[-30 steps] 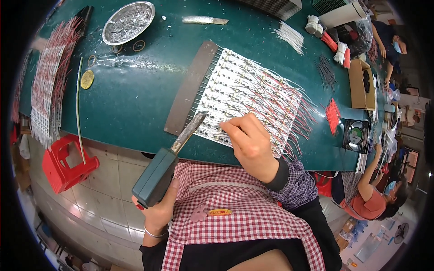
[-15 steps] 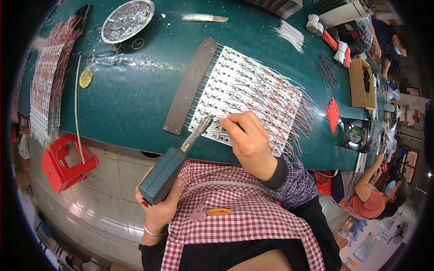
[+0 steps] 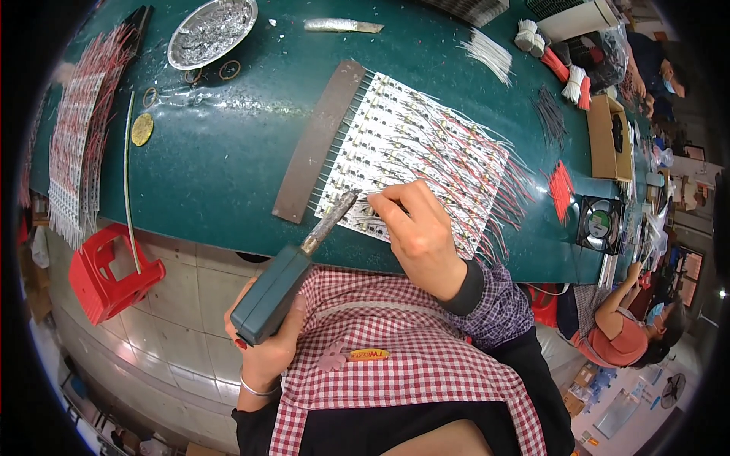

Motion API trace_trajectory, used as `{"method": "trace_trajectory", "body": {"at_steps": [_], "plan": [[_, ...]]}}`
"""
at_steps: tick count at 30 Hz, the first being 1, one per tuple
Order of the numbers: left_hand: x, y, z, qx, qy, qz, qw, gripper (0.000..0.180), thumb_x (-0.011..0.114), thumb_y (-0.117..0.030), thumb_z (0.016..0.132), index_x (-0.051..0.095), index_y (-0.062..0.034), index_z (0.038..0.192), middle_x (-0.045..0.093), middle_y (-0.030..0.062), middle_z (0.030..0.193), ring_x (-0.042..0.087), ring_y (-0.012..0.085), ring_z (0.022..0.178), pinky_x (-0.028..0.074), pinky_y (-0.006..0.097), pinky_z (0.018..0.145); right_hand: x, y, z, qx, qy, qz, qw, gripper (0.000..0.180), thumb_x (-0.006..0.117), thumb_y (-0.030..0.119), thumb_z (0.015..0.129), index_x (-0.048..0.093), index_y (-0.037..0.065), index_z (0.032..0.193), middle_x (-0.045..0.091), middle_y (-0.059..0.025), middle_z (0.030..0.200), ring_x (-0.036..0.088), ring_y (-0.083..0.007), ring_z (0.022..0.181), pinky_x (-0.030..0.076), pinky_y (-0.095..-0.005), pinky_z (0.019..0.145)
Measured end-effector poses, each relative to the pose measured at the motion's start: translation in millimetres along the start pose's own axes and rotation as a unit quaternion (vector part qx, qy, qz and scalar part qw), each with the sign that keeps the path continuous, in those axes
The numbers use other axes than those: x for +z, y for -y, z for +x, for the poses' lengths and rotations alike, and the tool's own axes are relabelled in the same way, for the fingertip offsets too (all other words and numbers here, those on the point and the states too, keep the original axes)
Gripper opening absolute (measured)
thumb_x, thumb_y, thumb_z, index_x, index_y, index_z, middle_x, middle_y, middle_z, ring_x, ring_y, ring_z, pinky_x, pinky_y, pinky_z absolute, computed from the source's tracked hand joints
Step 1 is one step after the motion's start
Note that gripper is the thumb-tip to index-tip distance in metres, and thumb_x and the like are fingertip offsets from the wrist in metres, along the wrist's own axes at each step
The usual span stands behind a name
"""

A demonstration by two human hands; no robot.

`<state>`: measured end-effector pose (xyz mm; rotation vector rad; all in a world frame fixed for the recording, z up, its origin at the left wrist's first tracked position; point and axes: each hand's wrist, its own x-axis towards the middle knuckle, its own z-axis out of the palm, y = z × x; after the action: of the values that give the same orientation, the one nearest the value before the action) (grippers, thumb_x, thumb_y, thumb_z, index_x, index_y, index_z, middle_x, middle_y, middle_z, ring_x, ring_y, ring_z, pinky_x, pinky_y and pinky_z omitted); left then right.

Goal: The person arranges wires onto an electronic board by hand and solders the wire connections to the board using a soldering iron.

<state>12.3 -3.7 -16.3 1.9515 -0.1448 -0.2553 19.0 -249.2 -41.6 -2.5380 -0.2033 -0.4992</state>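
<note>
My left hand (image 3: 268, 346) is wrapped round a dark green soldering gun (image 3: 271, 292). Its crusted metal barrel slants up over the near left corner of a white circuit-board panel (image 3: 388, 95), tip close to my right fingertips. My right hand (image 3: 418, 234) is closed in a pinch above that same corner, on what looks like a thin wire, mostly hidden by the fingers. Rows of small parts cover the panel, and many red, white and dark wires (image 3: 487, 182) trail off to its right. A flat brown bar (image 3: 318, 144) lies along the left edge, with thin pins between bar and panel.
A metal bowl of silvery scraps (image 3: 213, 34) and a silvery stick (image 3: 344, 26) lie at the back. More wired boards (image 3: 74, 156) sit far left, above a red stool (image 3: 114, 273). Wire bundles (image 3: 561, 194), a small fan (image 3: 601, 224) and co-workers (image 3: 616, 334) are at right.
The barrel tip has shifted slightly up and left over the panel's corner. My right hand keeps its pinch in nearly the same spot. The whole view has moved a little.
</note>
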Motion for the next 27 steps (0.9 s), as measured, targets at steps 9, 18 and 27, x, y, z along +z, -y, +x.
{"method": "trace_trajectory", "body": {"at_steps": [9, 18, 27], "plan": [[0, 1, -6, -0.019, -0.049, -0.025, 0.998, 0.022, 0.075, 0.001, 0.073, 0.069, 0.0053, 0.094, 0.068, 0.0107, 0.081, 0.064, 0.0171, 0.067, 0.051, 0.028, 0.063, 1, -2, -4, -0.009, 0.019, -0.023, 1.000, 0.030, 0.062, -0.003, 0.070, 0.065, -0.001, 0.100, 0.058, -0.0106, 0.092, 0.057, -0.0261, 0.084, 0.049, -0.0346, 0.065], [-5, -1, -13, -0.043, -0.069, -0.030, 0.996, 0.023, 0.077, -0.001, 0.075, 0.068, 0.0066, 0.095, 0.070, 0.0100, 0.082, 0.064, 0.0133, 0.069, 0.052, 0.027, 0.064, -3, 7, -6, -0.035, -0.022, -0.002, 0.999, 0.030, 0.069, -0.009, 0.067, 0.068, 0.000, 0.096, 0.059, -0.0076, 0.082, 0.056, -0.0245, 0.074, 0.045, -0.0345, 0.061], [-7, 2, -13, -0.030, -0.031, -0.034, 0.998, 0.022, 0.074, 0.004, 0.073, 0.068, 0.0076, 0.094, 0.067, 0.0112, 0.085, 0.064, 0.0158, 0.071, 0.051, 0.027, 0.065, 0, 7, -10, -0.017, 0.006, -0.005, 1.000, 0.030, 0.068, -0.009, 0.069, 0.068, 0.002, 0.098, 0.057, -0.0069, 0.080, 0.055, -0.0237, 0.073, 0.046, -0.0339, 0.060]]}}
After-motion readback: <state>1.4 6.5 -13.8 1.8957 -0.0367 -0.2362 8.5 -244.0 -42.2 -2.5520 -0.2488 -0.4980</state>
